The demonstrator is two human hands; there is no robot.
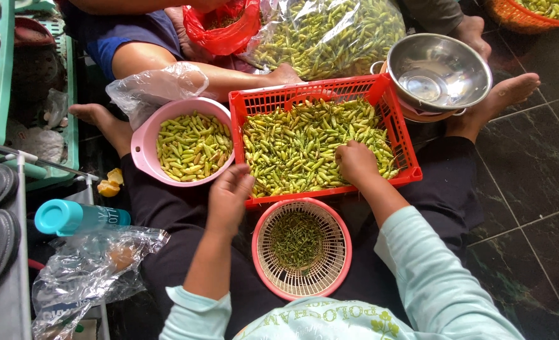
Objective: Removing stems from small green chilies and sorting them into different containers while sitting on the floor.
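Note:
A red plastic crate (pixel 392 110) full of small green chillies (pixel 304 145) rests on my lap. My right hand (pixel 357 162) lies in the crate, fingers curled down into the chillies. My left hand (pixel 229 196) hovers at the crate's near left corner, fingers bent; whether it holds a chilli I cannot tell. A pink bowl (pixel 142 148) of stemless chillies sits to the left. In front of me a round pink basket (pixel 342 252) holds a small pile of green stems (pixel 297 239).
Another person sits across from me, bare feet (pixel 499 94) on the dark tiled floor. A steel colander (pixel 440 72), a large clear bag of chillies (pixel 329 34) and a red bag (pixel 223 28) lie beyond the crate. A teal bottle (pixel 78 217) and crumpled plastic (pixel 90 264) lie left.

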